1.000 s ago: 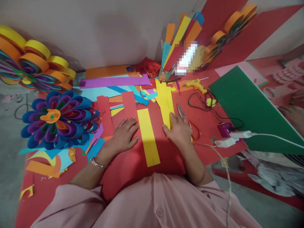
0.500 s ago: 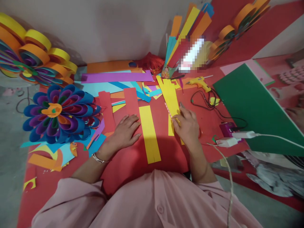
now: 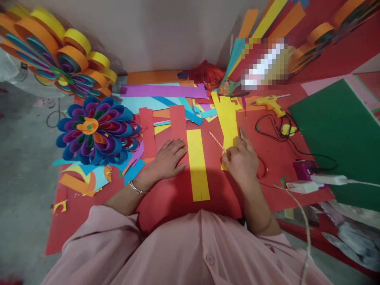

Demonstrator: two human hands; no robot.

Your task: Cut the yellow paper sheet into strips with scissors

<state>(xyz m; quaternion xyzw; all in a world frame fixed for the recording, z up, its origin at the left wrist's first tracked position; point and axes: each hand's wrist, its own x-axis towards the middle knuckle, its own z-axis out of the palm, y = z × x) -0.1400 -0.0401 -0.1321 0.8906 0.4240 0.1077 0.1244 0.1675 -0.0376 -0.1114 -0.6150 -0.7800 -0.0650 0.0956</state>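
Note:
My left hand [image 3: 168,159] lies flat with fingers spread on the red sheet [image 3: 166,198], its fingertips at the left edge of a long yellow paper strip [image 3: 198,164]. My right hand [image 3: 241,160] is closed in a pinch on a thin pink-and-white pencil [image 3: 217,143] that points up and left. It rests over the lower end of a stack of yellow strips [image 3: 227,118]. Scissors [image 3: 242,132] with red handles lie partly hidden under that hand. Two red strips [image 3: 178,120] lie just beyond my left hand.
A blue and purple paper flower [image 3: 96,132] lies at the left, an orange and yellow one [image 3: 59,59] behind it. Purple, blue and orange strips [image 3: 163,91] litter the back. A yellow glue gun [image 3: 268,103], black cable, chargers [image 3: 303,186] and a green board [image 3: 338,130] fill the right.
My right hand lifted off the yellow stack, picked up the pink-and-white pencil and now holds it in a pinch. The left hand stayed flat. The view shifted left.

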